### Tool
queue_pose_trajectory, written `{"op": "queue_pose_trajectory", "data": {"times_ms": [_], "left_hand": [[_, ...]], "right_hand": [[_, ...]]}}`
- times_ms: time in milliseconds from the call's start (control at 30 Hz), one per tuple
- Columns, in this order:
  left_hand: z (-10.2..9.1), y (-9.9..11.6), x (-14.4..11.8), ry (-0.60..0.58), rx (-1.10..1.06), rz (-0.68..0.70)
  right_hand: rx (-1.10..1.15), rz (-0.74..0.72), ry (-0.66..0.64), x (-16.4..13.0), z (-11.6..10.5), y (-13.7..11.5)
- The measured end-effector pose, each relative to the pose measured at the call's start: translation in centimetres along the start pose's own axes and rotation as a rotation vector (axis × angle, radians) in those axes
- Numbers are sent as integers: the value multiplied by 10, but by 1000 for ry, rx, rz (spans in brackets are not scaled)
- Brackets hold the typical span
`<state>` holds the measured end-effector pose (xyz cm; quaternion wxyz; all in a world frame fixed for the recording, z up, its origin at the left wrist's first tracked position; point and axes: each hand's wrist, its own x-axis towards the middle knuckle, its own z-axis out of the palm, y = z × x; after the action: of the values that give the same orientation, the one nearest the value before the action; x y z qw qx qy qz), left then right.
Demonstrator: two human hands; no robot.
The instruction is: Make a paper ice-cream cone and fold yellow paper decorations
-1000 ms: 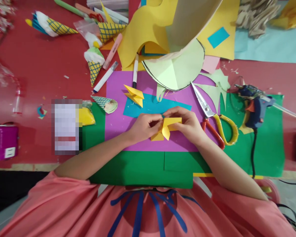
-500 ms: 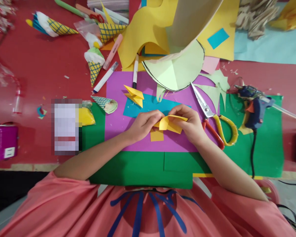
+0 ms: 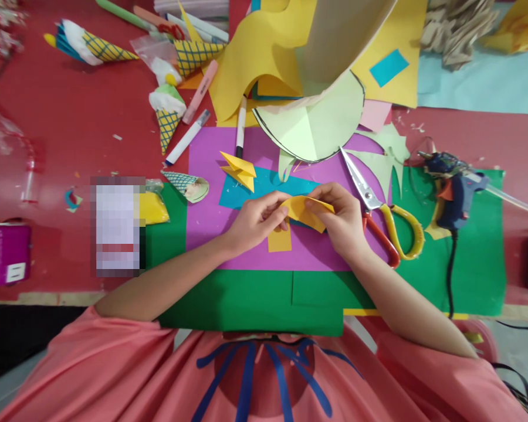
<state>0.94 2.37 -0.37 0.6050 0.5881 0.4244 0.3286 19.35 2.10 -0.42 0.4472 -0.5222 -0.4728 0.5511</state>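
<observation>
Item in hand: one folded yellow paper piece [image 3: 307, 211], raised just above the purple sheet [image 3: 211, 176] at the middle of the desk [image 3: 61, 117]. The left hand [image 3: 255, 220] pinches its left end between thumb and fingers; the right hand [image 3: 345, 217] is closed on its right end. Both hands hold the same piece, close together.

Step, as judged: a fold is being shaped or creased in the air. The next move likely calls for aligned edges and a firm press along the crease, perhaps down on the purple sheet.

Count of nearby things:
- small yellow square [image 3: 279, 240]: one, flat on the purple sheet, just below the hands.
- finished folded yellow piece [image 3: 239, 168]: one, on the blue sheet [image 3: 264, 184].
- scissors [image 3: 385, 217]: one pair, blades apart, just beside the right hand.
- glue gun [image 3: 453, 187]: one, on the green sheet [image 3: 246, 299].
- paper ice-cream cones [image 3: 167, 114]: four seen.
- pale green circle [image 3: 317, 126]: one.
- markers [image 3: 187, 138]: at least three.
</observation>
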Motion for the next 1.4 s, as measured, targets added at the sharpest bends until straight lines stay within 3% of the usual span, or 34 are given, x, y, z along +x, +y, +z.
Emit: {"op": "queue_pose_trajectory", "data": {"times_ms": [633, 1400], "left_hand": [[0, -3, 0, 84, -63, -84], [2, -7, 1, 49, -37, -54]], "right_hand": [[28, -1, 19, 0, -3, 4], [2, 0, 36, 1, -3, 1]]}}
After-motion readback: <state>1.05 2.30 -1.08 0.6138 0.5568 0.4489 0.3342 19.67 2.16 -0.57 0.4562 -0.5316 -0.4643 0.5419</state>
